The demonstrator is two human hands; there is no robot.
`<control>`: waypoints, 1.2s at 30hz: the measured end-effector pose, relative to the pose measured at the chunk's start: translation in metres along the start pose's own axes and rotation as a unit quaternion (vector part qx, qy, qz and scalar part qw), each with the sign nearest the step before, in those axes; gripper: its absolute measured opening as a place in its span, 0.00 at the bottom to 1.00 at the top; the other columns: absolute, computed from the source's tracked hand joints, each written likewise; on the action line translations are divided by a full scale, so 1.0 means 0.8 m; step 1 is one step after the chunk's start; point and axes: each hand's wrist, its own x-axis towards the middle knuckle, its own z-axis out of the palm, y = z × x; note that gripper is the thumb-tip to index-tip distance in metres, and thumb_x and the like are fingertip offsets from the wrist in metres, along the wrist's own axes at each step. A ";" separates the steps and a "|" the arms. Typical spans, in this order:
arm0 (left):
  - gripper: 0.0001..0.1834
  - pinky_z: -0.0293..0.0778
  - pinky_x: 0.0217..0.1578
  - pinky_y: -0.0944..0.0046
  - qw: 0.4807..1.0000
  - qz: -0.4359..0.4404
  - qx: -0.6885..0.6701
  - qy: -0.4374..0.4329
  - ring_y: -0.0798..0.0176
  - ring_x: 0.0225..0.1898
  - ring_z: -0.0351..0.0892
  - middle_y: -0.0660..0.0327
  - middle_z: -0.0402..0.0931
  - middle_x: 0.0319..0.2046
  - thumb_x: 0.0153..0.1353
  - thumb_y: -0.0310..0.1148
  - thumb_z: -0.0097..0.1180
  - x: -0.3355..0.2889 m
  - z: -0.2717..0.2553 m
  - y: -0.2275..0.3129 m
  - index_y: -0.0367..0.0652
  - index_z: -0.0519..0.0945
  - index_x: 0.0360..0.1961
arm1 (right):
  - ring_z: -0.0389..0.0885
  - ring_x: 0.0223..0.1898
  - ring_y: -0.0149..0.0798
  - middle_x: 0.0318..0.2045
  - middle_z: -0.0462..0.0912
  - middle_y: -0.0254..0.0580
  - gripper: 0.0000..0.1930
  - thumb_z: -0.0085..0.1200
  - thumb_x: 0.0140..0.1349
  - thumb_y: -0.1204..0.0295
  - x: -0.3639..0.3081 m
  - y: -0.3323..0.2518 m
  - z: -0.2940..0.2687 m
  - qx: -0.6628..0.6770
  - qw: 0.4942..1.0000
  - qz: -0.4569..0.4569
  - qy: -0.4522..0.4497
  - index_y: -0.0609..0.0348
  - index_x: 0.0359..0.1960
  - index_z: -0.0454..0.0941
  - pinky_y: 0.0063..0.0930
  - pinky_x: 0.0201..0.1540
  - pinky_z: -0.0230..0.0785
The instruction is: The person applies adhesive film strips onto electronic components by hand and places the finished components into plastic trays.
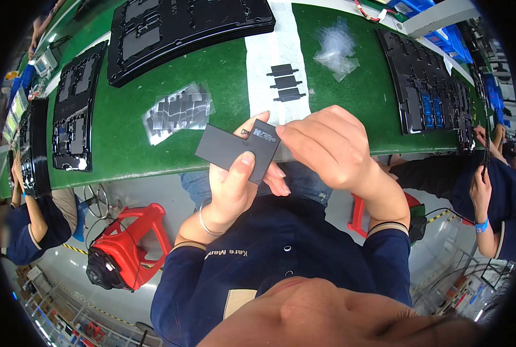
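A flat dark grey T-shaped piece (235, 151) with small white print near one end is held above the table's front edge. My left hand (235, 184) is closed on it from below, thumb across its face and fingers behind. At the piece's upper right corner, my right hand (330, 147) pinches with bent fingers; its thumb is mostly hidden. Just beyond, three small black tabbed pieces (287, 82) lie in a column on a white strip (274, 40). Left of the strip are clear sheets with dark grey patches (180, 111).
Crumpled clear film (336, 49) lies on the green table (223, 75). Black moulded trays stand stacked at the back left (188, 34), left (76, 110) and right (425, 87). Red stools (136, 240) are below, and co-workers sit on both sides, one with a hand (481, 194) showing.
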 end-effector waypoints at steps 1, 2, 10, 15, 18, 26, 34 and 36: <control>0.31 0.75 0.16 0.65 1.000 0.002 -0.004 0.001 0.55 0.16 0.76 0.49 0.74 0.19 0.60 0.35 0.42 0.001 0.000 0.001 0.24 0.50 0.58 | 0.73 0.22 0.33 0.22 0.75 0.37 0.12 0.54 0.35 0.74 0.001 0.000 -0.002 -0.018 1.000 -0.019 -0.006 0.63 0.26 0.76 0.25 0.23 0.64; 0.31 0.75 0.16 0.65 1.000 -0.015 -0.005 -0.010 0.55 0.16 0.76 0.49 0.74 0.19 0.59 0.35 0.42 0.002 -0.001 0.003 0.24 0.49 0.58 | 0.73 0.21 0.32 0.22 0.75 0.36 0.12 0.53 0.35 0.73 0.002 0.001 -0.003 -0.037 0.999 -0.037 -0.012 0.63 0.25 0.76 0.24 0.23 0.64; 0.33 0.70 0.11 0.67 0.999 -0.044 -0.004 -0.015 0.59 0.11 0.71 0.51 0.72 0.16 0.55 0.37 0.42 0.000 0.008 0.003 0.26 0.53 0.57 | 0.73 0.21 0.31 0.20 0.75 0.35 0.10 0.56 0.36 0.74 -0.004 0.000 0.004 -0.033 0.998 -0.038 0.046 0.61 0.25 0.76 0.22 0.24 0.64; 0.32 0.70 0.16 0.69 0.999 -0.003 0.049 0.010 0.60 0.14 0.71 0.50 0.71 0.17 0.57 0.41 0.44 0.000 0.007 0.000 0.27 0.55 0.55 | 0.74 0.23 0.30 0.22 0.76 0.36 0.11 0.58 0.41 0.77 -0.016 -0.004 0.018 0.049 0.996 0.021 0.075 0.62 0.30 0.75 0.23 0.28 0.65; 0.20 0.71 0.21 0.70 0.988 0.093 0.090 -0.087 0.65 0.20 0.72 0.49 0.73 0.27 0.62 0.36 0.41 -0.001 -0.014 -0.012 0.32 0.57 0.50 | 0.71 0.29 0.27 0.32 0.73 0.35 0.15 0.58 0.50 0.74 -0.021 -0.029 0.031 0.523 0.761 0.366 0.117 0.64 0.40 0.72 0.22 0.30 0.63; 0.22 0.68 0.34 0.67 0.954 0.177 0.234 -0.058 0.67 0.32 0.68 0.55 0.67 0.36 0.59 0.40 0.51 0.003 -0.022 -0.024 0.39 0.59 0.46 | 0.62 0.20 0.25 0.20 0.67 0.32 0.09 0.56 0.51 0.76 -0.020 -0.035 0.042 0.517 0.749 0.407 0.081 0.63 0.21 0.68 0.20 0.24 0.57; 0.23 0.66 0.41 0.66 0.961 0.137 0.224 -0.085 0.64 0.40 0.67 0.55 0.65 0.41 0.57 0.42 0.50 0.037 -0.025 0.030 0.32 0.70 0.45 | 0.64 0.19 0.26 0.18 0.66 0.34 0.10 0.57 0.48 0.76 -0.013 -0.024 0.007 0.384 0.844 0.375 0.013 0.62 0.20 0.67 0.21 0.22 0.57; 0.22 0.66 0.41 0.67 0.956 0.107 0.259 -0.092 0.64 0.41 0.67 0.56 0.66 0.40 0.57 0.42 0.49 0.034 -0.019 0.035 0.32 0.71 0.43 | 0.67 0.18 0.28 0.18 0.68 0.35 0.08 0.58 0.47 0.76 -0.011 -0.030 0.002 0.330 0.869 0.367 0.014 0.62 0.22 0.69 0.21 0.21 0.60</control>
